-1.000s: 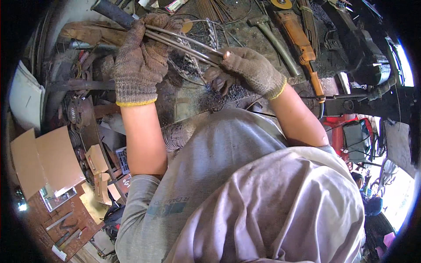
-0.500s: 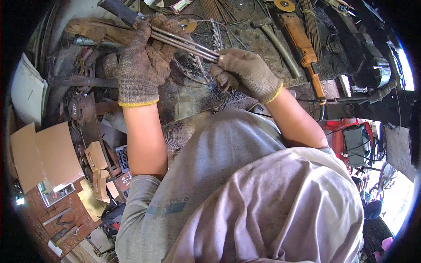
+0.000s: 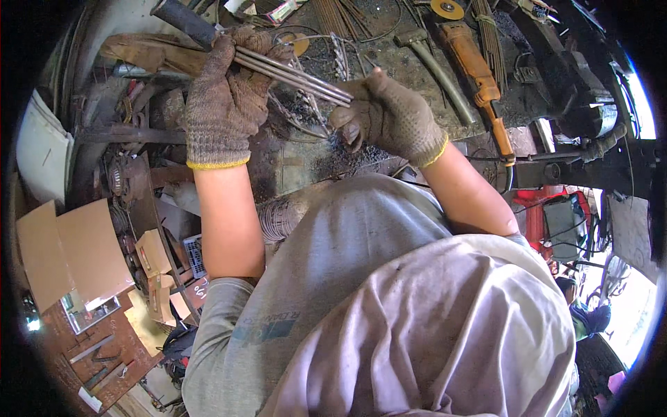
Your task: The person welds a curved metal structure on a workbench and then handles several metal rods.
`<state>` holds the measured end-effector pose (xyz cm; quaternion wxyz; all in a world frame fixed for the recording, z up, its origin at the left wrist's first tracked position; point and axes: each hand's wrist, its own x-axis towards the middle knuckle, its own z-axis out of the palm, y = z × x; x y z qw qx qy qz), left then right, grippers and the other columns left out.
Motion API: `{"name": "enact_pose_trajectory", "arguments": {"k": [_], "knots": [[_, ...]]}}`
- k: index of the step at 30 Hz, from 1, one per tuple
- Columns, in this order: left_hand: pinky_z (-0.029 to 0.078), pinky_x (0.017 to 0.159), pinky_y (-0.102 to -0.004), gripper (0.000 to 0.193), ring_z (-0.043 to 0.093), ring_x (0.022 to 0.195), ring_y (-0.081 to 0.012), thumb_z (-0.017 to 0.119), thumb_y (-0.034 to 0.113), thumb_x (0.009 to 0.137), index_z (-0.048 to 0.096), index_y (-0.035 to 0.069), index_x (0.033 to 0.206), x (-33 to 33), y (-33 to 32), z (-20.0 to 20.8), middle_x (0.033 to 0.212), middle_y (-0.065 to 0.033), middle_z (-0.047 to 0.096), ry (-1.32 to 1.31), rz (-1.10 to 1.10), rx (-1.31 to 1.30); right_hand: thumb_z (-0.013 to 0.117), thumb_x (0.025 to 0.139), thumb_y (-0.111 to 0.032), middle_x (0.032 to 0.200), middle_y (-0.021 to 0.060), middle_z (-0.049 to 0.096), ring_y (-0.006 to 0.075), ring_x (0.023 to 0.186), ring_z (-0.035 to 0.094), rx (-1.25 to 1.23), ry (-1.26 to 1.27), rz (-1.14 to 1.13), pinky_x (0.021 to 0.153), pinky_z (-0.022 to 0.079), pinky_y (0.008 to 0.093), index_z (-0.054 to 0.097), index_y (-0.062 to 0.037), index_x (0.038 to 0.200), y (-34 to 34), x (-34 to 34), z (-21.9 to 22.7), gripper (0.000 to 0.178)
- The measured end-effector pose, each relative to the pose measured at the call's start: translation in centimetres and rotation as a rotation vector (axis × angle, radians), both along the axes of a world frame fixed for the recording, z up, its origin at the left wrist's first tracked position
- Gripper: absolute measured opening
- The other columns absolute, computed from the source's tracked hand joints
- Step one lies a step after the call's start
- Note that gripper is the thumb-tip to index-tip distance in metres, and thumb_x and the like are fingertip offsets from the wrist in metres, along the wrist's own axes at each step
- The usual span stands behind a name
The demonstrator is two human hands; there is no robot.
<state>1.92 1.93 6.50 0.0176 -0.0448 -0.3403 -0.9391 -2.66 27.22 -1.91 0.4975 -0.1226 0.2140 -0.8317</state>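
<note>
A knitted work glove, brown with grime and yellow at the cuff, covers each hand. My left hand (image 3: 226, 108) is closed around a few thin, straight metal rods (image 3: 295, 78), which slant down to the right over the bench. Their right ends reach the fingers of my right hand (image 3: 396, 115), whose thumb is raised away from them; its fingers are loosely curled and do not grip the rods. Beyond my left hand juts a thick dark tube (image 3: 184, 21); its joint with anything else is hidden. Twisted metal pieces (image 3: 340, 59) lie behind the rods.
On the cluttered bench (image 3: 292, 167), a hammer (image 3: 438, 75) and an orange power tool (image 3: 469, 59) lie to the right, near a tied rod bundle (image 3: 492, 45) and a yellowish disc (image 3: 447, 8). Cardboard (image 3: 90, 243) stands at lower left.
My right thumb has lifted off the rod ends, and the right hand has loosened its hold. The rods' right ends sit slightly lower. My left hand keeps its grip.
</note>
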Motion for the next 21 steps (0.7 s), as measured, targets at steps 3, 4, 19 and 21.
{"name": "enact_pose_trajectory", "arguments": {"k": [3,4,19,21], "knots": [[0.054,0.104,-0.0634,0.022,0.068,0.112,-0.0369,0.067,0.015,0.099,0.063,0.000,0.114,-0.1,-1.2,-0.5,0.114,-0.0185,0.069,-0.115,0.084,0.073,0.040,0.109,-0.050,0.105,0.0206,0.070,0.0232,0.083,0.070,-0.073,-0.003,-0.002,0.074,0.057,0.0345,0.045,0.0141,0.143,0.0,-0.1,0.4,0.072],[0.054,0.104,-0.0636,0.021,0.069,0.112,-0.0367,0.067,0.015,0.099,0.063,0.000,0.113,-0.1,-1.2,-0.6,0.113,-0.0184,0.069,-0.105,0.078,0.071,0.041,0.109,-0.049,0.105,0.0204,0.070,0.0231,0.083,0.070,-0.041,0.035,-0.008,0.074,0.057,0.0346,0.045,0.0135,0.143,0.0,-0.1,0.3,0.071],[0.057,0.101,-0.0608,0.027,0.070,0.111,-0.0327,0.065,0.018,0.101,0.061,0.000,0.121,0.3,0.1,0.5,0.114,-0.0145,0.070,-0.010,0.040,0.010,0.062,0.104,-0.025,0.095,0.0089,0.072,0.0158,0.080,0.068,0.430,0.493,-0.125,0.074,0.057,0.0308,0.064,0.0026,0.118,-0.7,-0.1,2.4,0.031],[0.057,0.099,-0.0621,0.031,0.069,0.110,-0.0339,0.066,0.018,0.100,0.058,0.000,0.123,0.5,0.5,1.0,0.113,-0.0139,0.069,-0.007,0.065,-0.011,0.062,0.105,-0.025,0.093,0.0078,0.073,0.0144,0.081,0.069,0.452,0.622,-0.195,0.077,0.058,0.0312,0.068,0.0022,0.110,-1.0,-0.3,1.2,0.029]]}}
